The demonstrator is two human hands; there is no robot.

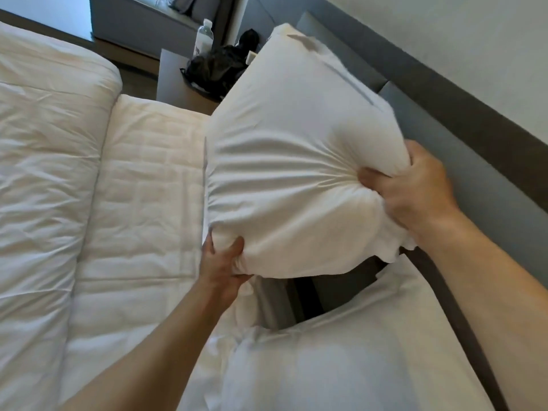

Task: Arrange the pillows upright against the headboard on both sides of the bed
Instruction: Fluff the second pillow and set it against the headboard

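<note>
A large white pillow [284,149] leans against the grey headboard [486,185] on the far side of the bed. My left hand [221,259] grips its near lower corner, bunching the fabric. My right hand [415,185] clutches its near edge close to the headboard, fingers dug into the cloth. A second white pillow [341,357] lies nearer to me along the headboard, below my arms. A dark gap shows between the two pillows.
The white duvet [41,173] is folded back on the left, exposing the quilted mattress cover [139,203]. Beyond the bed stands a bedside table [175,84] with a black bag [213,69] and a water bottle [204,34]. A grey sofa is at the back.
</note>
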